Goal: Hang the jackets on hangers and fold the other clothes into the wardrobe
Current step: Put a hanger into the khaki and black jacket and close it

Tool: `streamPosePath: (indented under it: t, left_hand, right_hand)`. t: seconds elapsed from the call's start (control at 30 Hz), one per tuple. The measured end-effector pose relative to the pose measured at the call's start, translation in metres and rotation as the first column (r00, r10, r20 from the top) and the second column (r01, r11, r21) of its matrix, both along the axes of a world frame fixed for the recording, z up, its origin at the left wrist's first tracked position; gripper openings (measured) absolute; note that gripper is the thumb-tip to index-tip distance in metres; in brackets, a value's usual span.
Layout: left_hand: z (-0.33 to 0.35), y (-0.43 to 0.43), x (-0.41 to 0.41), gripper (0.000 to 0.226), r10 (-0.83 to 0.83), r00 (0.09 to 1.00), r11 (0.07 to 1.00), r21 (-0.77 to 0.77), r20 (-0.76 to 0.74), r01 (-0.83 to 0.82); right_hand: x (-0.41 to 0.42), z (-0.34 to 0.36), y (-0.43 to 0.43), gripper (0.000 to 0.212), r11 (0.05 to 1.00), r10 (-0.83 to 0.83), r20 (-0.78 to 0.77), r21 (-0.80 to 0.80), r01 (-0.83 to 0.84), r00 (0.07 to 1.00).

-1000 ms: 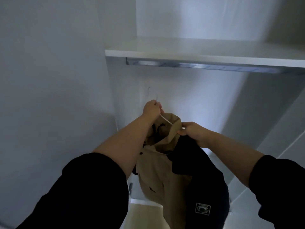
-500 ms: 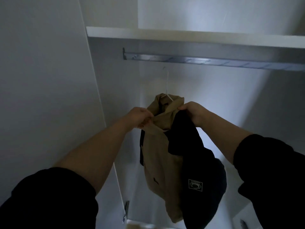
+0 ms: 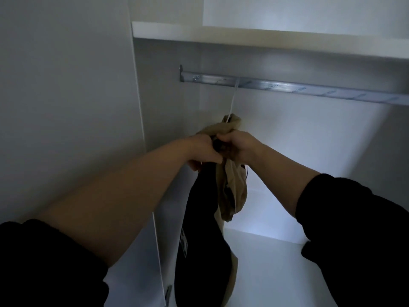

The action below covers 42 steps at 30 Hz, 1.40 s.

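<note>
Overhead, well above the grip, a white wardrobe (image 3: 287, 134) stands open, with its flat white shelf (image 3: 265, 41) uppermost and a long silver metal rail (image 3: 309, 88) just beneath it. Below the grip hangs a tan and black fabric jacket (image 3: 199, 240), black side nearer the camera, its tan collar bunched just above the knuckles. Both hands meet at the collar: the left hand (image 3: 203, 149) curls round a fold of fabric, and the right hand (image 3: 240, 147), touching it, clenches the tan cloth alongside. From the grip a thin white wire hanger (image 3: 233, 100) rises to the rail and crosses its face.
</note>
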<state>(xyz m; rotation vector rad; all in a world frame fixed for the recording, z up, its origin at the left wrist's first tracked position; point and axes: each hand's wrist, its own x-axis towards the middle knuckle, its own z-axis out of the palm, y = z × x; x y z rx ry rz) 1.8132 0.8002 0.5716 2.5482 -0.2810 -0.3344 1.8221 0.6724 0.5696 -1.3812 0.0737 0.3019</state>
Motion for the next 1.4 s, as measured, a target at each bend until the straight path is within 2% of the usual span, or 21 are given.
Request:
streamPosePath:
  t: [0.07, 0.13, 0.2, 0.27, 0.33, 0.43, 0.6, 0.8, 0.97, 1.1, 1.13, 1.23, 1.3, 1.4]
  left_hand:
    - [0.001, 0.004, -0.002, 0.019, 0.041, 0.998, 0.999, 0.011, 0.057, -0.041]
    - [0.003, 0.009, -0.005, 0.021, 0.053, 0.982, 0.994, 0.088, 0.184, -0.070]
    - [0.003, 0.013, -0.006, 0.027, 0.092, 0.946, 0.988, 0.092, 0.312, -0.126]
    - [0.002, 0.021, -0.006, 0.032, 0.143, 0.910, 0.986, 0.025, 0.390, -0.165]
    - [0.000, 0.031, -0.006, 0.035, 0.200, 0.870, 0.978, -0.044, 0.450, -0.202]
    - [-0.002, 0.041, -0.003, 0.043, 0.292, 0.822, 0.955, -0.113, 0.489, -0.272]
    - [-0.004, 0.042, 0.008, 0.042, 0.372, 0.804, 0.928, -0.203, 0.465, -0.312]
    - [-0.006, 0.038, 0.020, 0.034, 0.399, 0.825, 0.917, -0.195, 0.400, -0.349]
    - [-0.032, 0.036, 0.026, 0.031, 0.409, 0.847, 0.912, -0.128, 0.339, -0.389]
    - [-0.040, 0.036, 0.028, 0.032, 0.393, 0.863, 0.916, -0.052, 0.318, -0.398]
    - [-0.041, 0.037, 0.026, 0.029, 0.391, 0.866, 0.915, -0.030, 0.313, -0.402]
    - [-0.041, 0.039, 0.017, 0.026, 0.387, 0.863, 0.910, 0.018, 0.324, -0.415]
    - [-0.039, 0.035, 0.007, 0.023, 0.396, 0.845, 0.901, 0.025, 0.360, -0.433]
    - [-0.029, 0.021, -0.017, 0.021, 0.455, 0.794, 0.876, -0.040, 0.403, -0.481]
  right_hand:
    - [0.003, 0.006, 0.006, 0.030, 0.996, 0.044, 0.024, -0.080, -0.042, 0.999]
    - [0.007, 0.014, 0.013, 0.017, 0.988, 0.087, 0.026, -0.129, -0.083, 0.996]
    - [0.011, 0.023, 0.019, 0.010, 0.985, 0.099, 0.026, -0.147, -0.094, 0.995]
    - [0.013, 0.032, 0.027, 0.016, 0.980, 0.106, 0.048, -0.174, -0.096, 0.993]
    - [0.012, 0.037, 0.033, 0.033, 0.984, 0.083, 0.052, -0.160, -0.074, 0.995]
    - [0.009, 0.044, 0.039, 0.037, 0.992, 0.074, 0.036, -0.101, -0.070, 0.997]
    - [0.010, 0.055, 0.044, 0.037, 0.987, 0.061, 0.029, -0.151, -0.056, 0.998]
    - [0.016, 0.054, 0.044, 0.036, 0.990, 0.027, -0.018, -0.138, -0.029, 0.999]
    - [0.021, 0.044, 0.034, 0.037, 0.994, 0.033, -0.031, -0.101, -0.036, 0.999]
    - [0.012, 0.037, 0.032, 0.049, 0.993, 0.068, -0.044, -0.095, -0.071, 0.997]
    - [0.009, 0.035, 0.031, 0.046, 0.992, 0.073, -0.044, -0.100, -0.077, 0.996]
    - [0.002, 0.034, 0.021, 0.019, 0.995, 0.064, -0.052, -0.078, -0.068, 0.997]
    - [-0.006, 0.034, 0.012, 0.015, 0.996, 0.019, -0.047, -0.085, -0.023, 0.999]
    - [-0.022, 0.034, -0.006, 0.011, 0.962, -0.059, 0.029, -0.267, 0.064, 0.998]
